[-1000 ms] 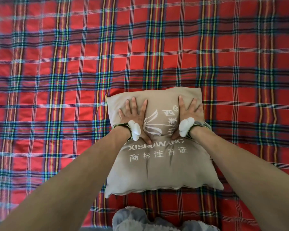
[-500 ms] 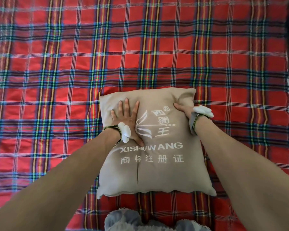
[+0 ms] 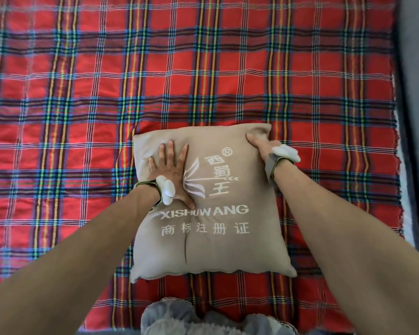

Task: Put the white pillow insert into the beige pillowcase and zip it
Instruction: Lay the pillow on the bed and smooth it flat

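Observation:
The beige pillowcase [image 3: 215,250] lies plump and filled on the red plaid cloth, its white logo and lettering facing up. No part of the white insert shows outside it. My left hand [image 3: 171,169] presses flat on its upper left area, fingers straight and spread. At the far right corner, my right hand [image 3: 260,145] grips the fabric, thumb on top and the other fingers hidden under the edge. The zipper is not visible.
The red plaid cloth [image 3: 203,68] covers the whole surface around the pillow. Its frayed right edge and a dark grey border [image 3: 414,93] run down the right side. Grey patterned fabric [image 3: 169,315] shows at the bottom centre.
My right hand left its flat press on the logo and slid to the far right corner, where it now grips. The left hand stays pressed flat in place.

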### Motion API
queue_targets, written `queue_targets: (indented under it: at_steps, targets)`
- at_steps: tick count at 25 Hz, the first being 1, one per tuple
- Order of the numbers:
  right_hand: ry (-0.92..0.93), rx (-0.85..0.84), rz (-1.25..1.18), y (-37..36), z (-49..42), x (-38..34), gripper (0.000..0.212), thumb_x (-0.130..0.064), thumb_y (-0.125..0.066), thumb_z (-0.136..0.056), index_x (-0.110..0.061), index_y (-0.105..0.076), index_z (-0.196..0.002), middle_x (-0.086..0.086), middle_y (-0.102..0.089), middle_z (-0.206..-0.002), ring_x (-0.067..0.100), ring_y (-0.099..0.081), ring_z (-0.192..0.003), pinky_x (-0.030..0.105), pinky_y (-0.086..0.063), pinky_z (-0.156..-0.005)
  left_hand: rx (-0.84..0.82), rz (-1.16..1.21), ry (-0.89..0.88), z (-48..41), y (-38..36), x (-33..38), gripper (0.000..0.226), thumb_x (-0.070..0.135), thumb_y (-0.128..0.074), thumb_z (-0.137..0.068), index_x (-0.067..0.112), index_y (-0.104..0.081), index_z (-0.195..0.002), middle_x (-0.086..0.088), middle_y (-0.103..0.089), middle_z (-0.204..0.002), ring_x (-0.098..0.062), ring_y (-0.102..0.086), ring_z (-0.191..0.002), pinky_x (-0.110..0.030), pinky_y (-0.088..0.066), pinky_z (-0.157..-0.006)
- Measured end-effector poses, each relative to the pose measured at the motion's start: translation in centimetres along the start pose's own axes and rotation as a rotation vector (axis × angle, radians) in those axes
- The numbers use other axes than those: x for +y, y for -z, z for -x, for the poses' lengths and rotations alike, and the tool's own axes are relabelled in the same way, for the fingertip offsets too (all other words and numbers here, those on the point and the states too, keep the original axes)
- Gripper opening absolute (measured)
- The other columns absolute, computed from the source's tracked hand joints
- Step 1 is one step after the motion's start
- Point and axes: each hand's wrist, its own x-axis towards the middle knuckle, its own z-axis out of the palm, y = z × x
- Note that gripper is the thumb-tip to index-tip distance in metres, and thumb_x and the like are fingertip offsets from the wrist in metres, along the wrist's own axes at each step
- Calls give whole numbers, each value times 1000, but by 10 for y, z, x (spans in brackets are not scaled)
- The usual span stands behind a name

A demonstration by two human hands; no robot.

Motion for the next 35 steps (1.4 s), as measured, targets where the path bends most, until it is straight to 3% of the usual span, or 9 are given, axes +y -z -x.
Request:
queue_targets:
  at_steps: [5,7,10,12,16,22,26,31,35]
  targets:
    - [-2,305,71,-22,15,-4,59,-51,-55,-86,-5,-53,-123,14,-58,-126,32,-53,-117,34,-42,-90,-6,-19,4,-3,-7,-7,168,84,-68,-18,31,47,-129,-14,34,-150,-40,27,-139,-69,-2,-108]
    - [267,368,5,-27,44,2,66,-48,-59,-80,-7,-45,-129,15,-50,-132,32,-47,-123,36,-38,-96,-11,-26,-5,3,-8,-12,168,83,-67,-17,32,50,-126,-14,34,-150,-40,27,-139,-69,-3,-108]
    - [678,115,736,-52,106,33,123,-68,-70,-57,-19,-4,-149,15,0,-154,39,-1,-143,56,-7,-113,-11,18,-18,8,-2,-12,167,83,-68,-17,34,52,-123,-13,35,-150,-39,27,-139,-69,-2,-108]
    - [658,51,1034,-81,121,55,123,-63,-68,-66,-24,16,-147,16,24,-152,43,20,-140,66,8,-107,-20,16,-36,13,-1,-12,166,83,-68,-19,33,50,-126,-13,35,-150,-39,27,-139,-69,-2,-109]
    - [466,144,991,-101,90,42,68,-23,-28,-98,-19,18,-147,20,23,-153,44,17,-140,70,1,-107,-29,58,-55,12,7,-2,162,83,-69,-26,31,34,-140,-12,32,-152,-38,26,-140,-66,0,-111]
    - [460,86,1101,-83,83,53,97,-34,-51,-88,-12,25,-144,23,24,-152,47,19,-139,70,-2,-108,-83,-15,-142,88,-5,-9,163,81,-72,-29,27,36,-139,-19,39,-146,-44,33,-134,-61,4,-111]
    - [563,183,980,-99,84,62,72,-22,-31,-98,-9,22,-144,25,15,-153,49,11,-139,71,-7,-106,-36,-44,-16,92,-36,2,169,74,-78,-27,23,45,-132,-24,45,-140,-50,36,-129,-70,-8,-108]
    - [685,95,989,-91,97,79,143,-83,-62,-44,-18,13,-148,19,7,-156,41,7,-143,64,7,-109,-27,-94,131,86,-50,-5,170,76,-76,-26,20,46,-130,-27,40,-142,-57,24,-132,-65,-25,-106]
    - [764,46,660,-51,142,102,144,-78,-69,-42,-19,7,-150,6,6,-158,22,6,-146,48,-2,-119,-81,-136,127,86,-46,-15,174,90,-60,-19,8,46,-130,-37,29,-144,-60,26,-129,-72,-11,-105]
